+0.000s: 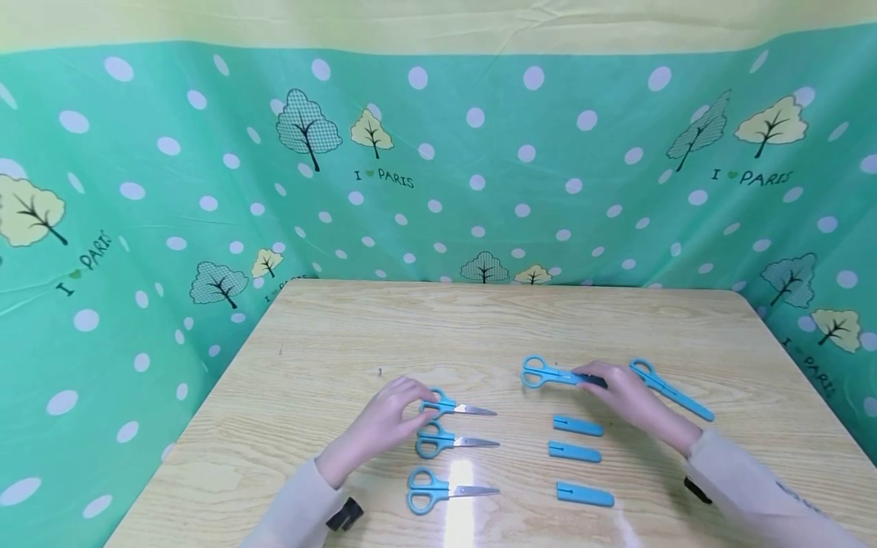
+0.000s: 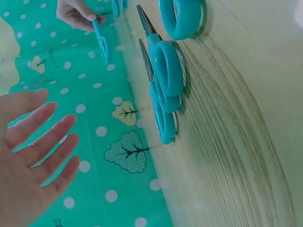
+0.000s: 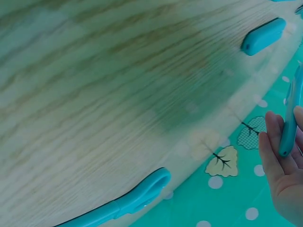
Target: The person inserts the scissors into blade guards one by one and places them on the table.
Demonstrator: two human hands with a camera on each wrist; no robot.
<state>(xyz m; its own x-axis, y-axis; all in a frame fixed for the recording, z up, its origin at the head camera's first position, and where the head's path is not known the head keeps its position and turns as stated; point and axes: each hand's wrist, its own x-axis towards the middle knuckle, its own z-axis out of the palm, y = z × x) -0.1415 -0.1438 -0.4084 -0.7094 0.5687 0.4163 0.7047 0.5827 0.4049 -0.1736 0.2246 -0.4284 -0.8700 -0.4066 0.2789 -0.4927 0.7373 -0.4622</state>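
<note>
I have the right hand (image 1: 622, 388) pinching the sheathed scissors (image 1: 547, 374) by their cover (image 3: 289, 130); long axis crosswise, handle-first toward the left hand (image 1: 385, 420), farther off, fingers spread, gripping nothing.

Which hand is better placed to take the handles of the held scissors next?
Left, I'd judge. The left hand holds nothing, and the handles point toward its side. The right hand already grips the opposite end of those scissors.
</note>
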